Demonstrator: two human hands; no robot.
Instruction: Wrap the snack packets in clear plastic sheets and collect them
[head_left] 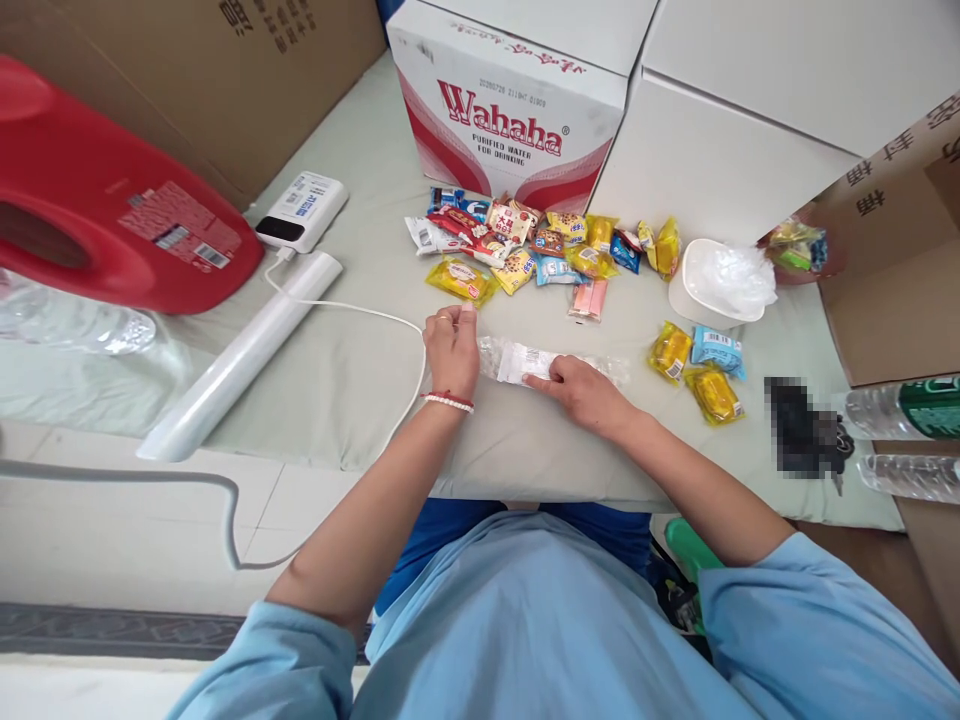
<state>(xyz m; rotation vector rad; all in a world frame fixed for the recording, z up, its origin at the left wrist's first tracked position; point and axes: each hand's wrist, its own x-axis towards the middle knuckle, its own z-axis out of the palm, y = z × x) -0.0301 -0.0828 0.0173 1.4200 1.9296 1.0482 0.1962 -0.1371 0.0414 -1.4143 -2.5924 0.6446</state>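
Note:
A clear plastic bag with a white label point(525, 361) lies flat on the pale green cloth. My left hand point(452, 347) is curled at the bag's left end, pinching its edge. My right hand point(579, 388) presses down on the bag's lower middle with closed fingers. A heap of small snack packets point(525, 250) lies just beyond the bag. Three more packets, yellow and blue point(701, 365), sit to the right of my right hand.
A Wahaha water carton point(517, 110) and white boxes point(735, 110) stand at the back. A white bowl with plastic in it point(720, 282) is at the right. A red jug point(112, 200), a power bank point(301, 210), a white roll point(240, 355) and a cable lie left. Water bottles point(904, 410) lie at the far right.

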